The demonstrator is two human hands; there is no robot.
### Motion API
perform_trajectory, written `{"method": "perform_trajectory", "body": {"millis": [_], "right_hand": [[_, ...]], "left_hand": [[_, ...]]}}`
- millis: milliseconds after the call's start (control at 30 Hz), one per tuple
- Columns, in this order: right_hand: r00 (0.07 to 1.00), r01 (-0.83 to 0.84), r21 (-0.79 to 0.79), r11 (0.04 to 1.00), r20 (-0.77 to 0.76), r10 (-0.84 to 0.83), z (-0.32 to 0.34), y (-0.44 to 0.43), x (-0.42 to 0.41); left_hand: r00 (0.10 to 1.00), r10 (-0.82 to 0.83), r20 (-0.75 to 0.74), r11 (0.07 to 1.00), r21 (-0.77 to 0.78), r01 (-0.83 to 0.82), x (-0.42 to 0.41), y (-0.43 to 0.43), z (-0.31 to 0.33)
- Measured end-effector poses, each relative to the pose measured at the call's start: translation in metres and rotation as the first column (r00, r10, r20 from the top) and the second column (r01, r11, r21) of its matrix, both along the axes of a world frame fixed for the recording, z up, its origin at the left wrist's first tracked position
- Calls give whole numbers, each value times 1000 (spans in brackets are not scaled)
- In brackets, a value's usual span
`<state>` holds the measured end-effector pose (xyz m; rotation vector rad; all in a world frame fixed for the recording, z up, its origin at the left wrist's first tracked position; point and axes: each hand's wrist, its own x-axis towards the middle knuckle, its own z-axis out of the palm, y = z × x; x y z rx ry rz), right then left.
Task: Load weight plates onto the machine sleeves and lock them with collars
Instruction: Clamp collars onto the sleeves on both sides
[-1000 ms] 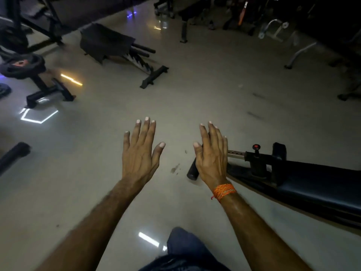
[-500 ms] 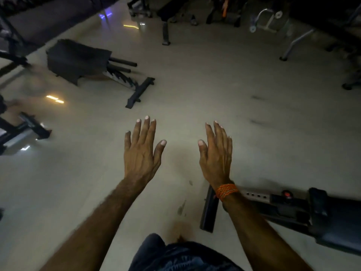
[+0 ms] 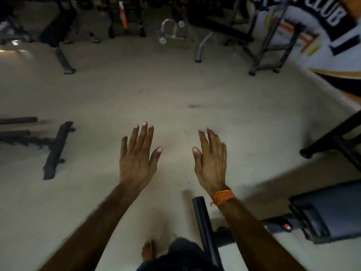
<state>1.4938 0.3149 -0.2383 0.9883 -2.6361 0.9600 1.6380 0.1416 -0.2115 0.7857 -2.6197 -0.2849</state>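
My left hand (image 3: 137,157) and my right hand (image 3: 212,163) are stretched out in front of me over the pale gym floor, palms down, fingers spread, holding nothing. An orange thread band (image 3: 223,197) circles my right wrist. No weight plate, machine sleeve or collar shows in this view. My bare foot (image 3: 148,251) is at the bottom edge.
A black padded bench (image 3: 330,208) with a floor bar (image 3: 205,229) lies at my lower right. Another bench foot (image 3: 56,149) is on the left. Dark machine frames (image 3: 271,42) and a chrome handle (image 3: 170,30) line the far side. A person in a white printed shirt (image 3: 322,36) stands at the top right.
The view has swung right and forward: the plate stand and folded bench slid off to the left, and a person's shirt came in at top right. Both hands stay open and outstretched.
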Motion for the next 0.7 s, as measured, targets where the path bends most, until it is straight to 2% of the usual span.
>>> {"method": "perform_trajectory", "body": {"millis": [200, 467, 700], "right_hand": [[976, 219, -12, 976, -5, -219, 9, -67, -108], [941, 339, -54, 939, -2, -340, -2, -154, -296], [888, 454, -65, 888, -43, -457, 24, -172, -453]], "left_hand": [[980, -200, 13, 980, -8, 200, -147, -89, 11], [952, -308, -6, 951, -25, 307, -354, -176, 15], [888, -459, -37, 888, 9, 459, -549, -203, 25]]}}
